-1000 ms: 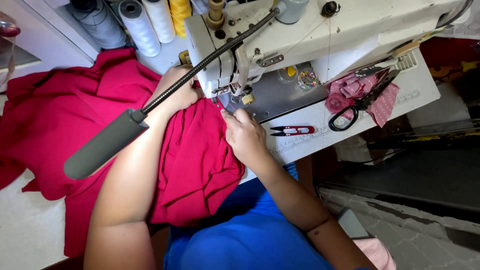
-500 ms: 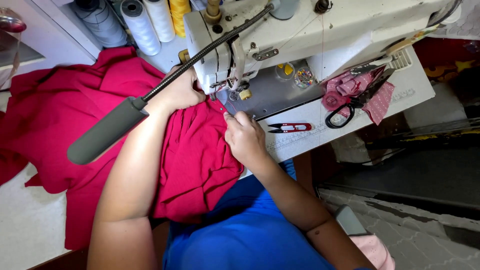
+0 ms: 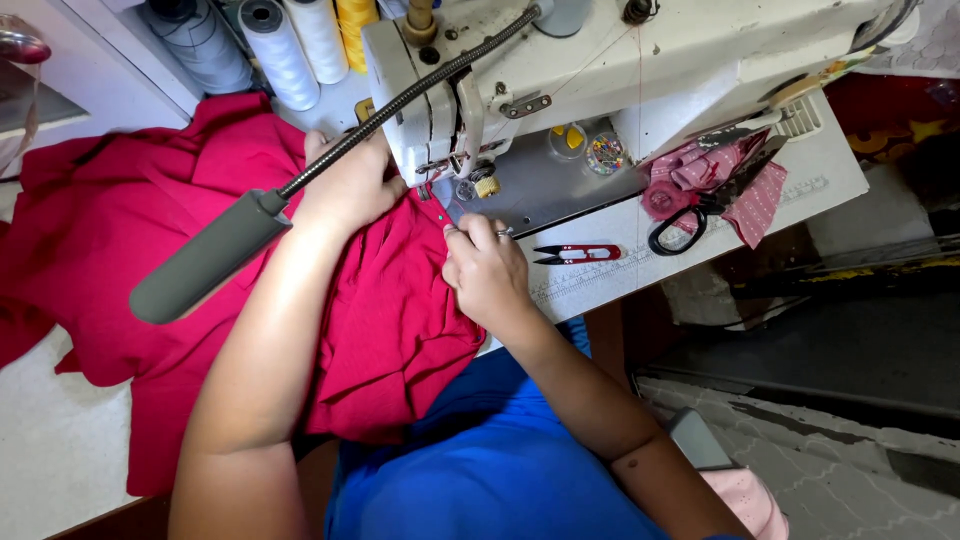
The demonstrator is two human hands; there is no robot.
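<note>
Overhead view of a person seated at a white sewing machine (image 3: 640, 70). A red fabric (image 3: 200, 230) is spread across the tabletop (image 3: 820, 170) from the machine's needle area out toward 9 o'clock, its bulk hanging over the near edge onto the lap, apparently so that only the edge being worked lies flat by the needle.

Left hand (image 3: 345, 185): lies flat on the fabric at 9 o'clock of the needle, fingers loosely spread and pressed down, seemingly to keep the cloth taut and level. It grips nothing.

Right hand (image 3: 485, 270): sits at 6 o'clock of the needle, fingers curled together with the tips bearing on the fabric's edge, as if to steer it; whether they pinch the cloth or merely press on it cannot be told.

A grey gooseneck lamp (image 3: 205, 260) crosses above the left forearm. Red thread snips (image 3: 575, 253) lie at 3 o'clock of the right hand, within easy reach; black-handled scissors (image 3: 690, 215) rest on pink scraps (image 3: 715, 175) farther at 3 o'clock. Thread cones (image 3: 280, 50) stand at 12 o'clock.
</note>
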